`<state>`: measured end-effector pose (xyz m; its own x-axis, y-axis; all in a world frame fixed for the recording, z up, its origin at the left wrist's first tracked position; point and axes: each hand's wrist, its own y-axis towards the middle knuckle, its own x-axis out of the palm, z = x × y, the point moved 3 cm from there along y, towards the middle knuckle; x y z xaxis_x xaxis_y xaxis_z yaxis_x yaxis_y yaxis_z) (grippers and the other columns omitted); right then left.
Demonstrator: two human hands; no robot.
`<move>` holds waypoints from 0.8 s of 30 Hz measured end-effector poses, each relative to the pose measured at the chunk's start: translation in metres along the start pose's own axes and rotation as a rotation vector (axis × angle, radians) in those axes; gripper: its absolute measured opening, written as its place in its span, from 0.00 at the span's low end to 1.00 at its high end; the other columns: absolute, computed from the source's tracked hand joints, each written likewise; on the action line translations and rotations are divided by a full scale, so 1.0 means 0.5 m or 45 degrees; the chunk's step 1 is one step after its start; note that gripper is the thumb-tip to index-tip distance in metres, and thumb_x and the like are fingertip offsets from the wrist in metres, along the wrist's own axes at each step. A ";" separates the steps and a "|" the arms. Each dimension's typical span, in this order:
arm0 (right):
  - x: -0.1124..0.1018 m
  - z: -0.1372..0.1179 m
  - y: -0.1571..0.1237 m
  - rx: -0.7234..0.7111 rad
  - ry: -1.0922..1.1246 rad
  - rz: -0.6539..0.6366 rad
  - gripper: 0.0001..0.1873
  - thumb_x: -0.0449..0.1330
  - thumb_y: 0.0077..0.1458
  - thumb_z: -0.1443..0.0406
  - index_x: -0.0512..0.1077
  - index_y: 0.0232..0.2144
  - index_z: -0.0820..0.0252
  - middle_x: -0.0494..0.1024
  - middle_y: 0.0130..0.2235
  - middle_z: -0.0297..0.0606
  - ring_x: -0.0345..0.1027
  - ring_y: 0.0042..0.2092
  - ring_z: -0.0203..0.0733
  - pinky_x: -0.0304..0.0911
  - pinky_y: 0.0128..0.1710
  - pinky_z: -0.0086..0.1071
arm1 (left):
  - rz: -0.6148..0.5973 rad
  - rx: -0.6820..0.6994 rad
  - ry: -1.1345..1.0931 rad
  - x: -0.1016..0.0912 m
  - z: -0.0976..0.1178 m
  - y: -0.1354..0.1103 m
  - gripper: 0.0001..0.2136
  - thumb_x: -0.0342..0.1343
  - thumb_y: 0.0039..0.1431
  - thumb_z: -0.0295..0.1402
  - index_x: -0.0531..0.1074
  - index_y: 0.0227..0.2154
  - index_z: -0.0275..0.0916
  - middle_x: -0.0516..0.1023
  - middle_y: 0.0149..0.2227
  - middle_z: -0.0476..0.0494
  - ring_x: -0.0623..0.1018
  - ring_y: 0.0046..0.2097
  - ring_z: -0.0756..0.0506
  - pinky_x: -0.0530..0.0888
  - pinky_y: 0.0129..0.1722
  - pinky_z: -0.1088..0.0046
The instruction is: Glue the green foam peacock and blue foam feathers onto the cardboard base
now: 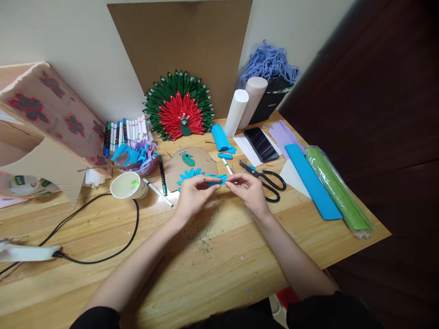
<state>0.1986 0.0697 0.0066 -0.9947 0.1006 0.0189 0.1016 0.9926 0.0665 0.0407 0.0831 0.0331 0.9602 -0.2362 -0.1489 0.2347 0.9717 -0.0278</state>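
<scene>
Across the desk (pixel 212 278), both forearms (pixel 142 260) are reaching forward and converging near a cardboard disc (pixel 206 162), where the left hand (pixel 196 193) and right hand (pixel 248 191) are facing each other, pinching between thumbs and fingers a blue paper piece (pixel 222 180).

Seemingly all-blue paper (pixel 222 178), tan cardboard disc (pixel 203 161), red-and-green peacock (pixel 180 114)

A light wood-grained table (pixel 219 274) carries a cardboard disc (pixel 204 161), with a red-and-green peacock (pixel 180 119) at twelve o'clock from it. A white cylinder (pixel 236 113) stands at one o'clock, a white paper sheet (pixel 245 148) at two, black-handled scissors (pixel 258 173) at three and a paper cup (pixel 128 187) at nine.
</scene>
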 end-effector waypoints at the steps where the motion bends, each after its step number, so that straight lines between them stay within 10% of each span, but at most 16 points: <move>1: 0.000 0.001 0.000 0.003 0.011 0.007 0.09 0.66 0.42 0.61 0.73 0.27 0.58 0.77 0.29 0.35 0.72 0.32 0.38 0.70 0.35 0.33 | -0.002 0.002 -0.005 0.001 0.000 0.000 0.07 0.60 0.49 0.33 0.78 0.31 0.37 0.80 0.34 0.42 0.78 0.35 0.47 0.74 0.38 0.70; 24: -0.002 -0.010 0.001 -0.052 0.049 -0.059 0.06 0.64 0.46 0.66 0.72 0.30 0.58 0.74 0.32 0.34 0.70 0.35 0.35 0.67 0.37 0.29 | 0.041 0.358 0.236 0.003 0.017 -0.009 0.05 0.57 0.54 0.31 0.77 0.32 0.40 0.79 0.32 0.45 0.75 0.35 0.48 0.73 0.37 0.70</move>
<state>0.1995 0.0697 0.0116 -0.9973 0.0508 0.0535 0.0564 0.9925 0.1084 0.0427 0.0783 0.0414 0.9301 -0.1751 -0.3229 0.2622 0.9321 0.2499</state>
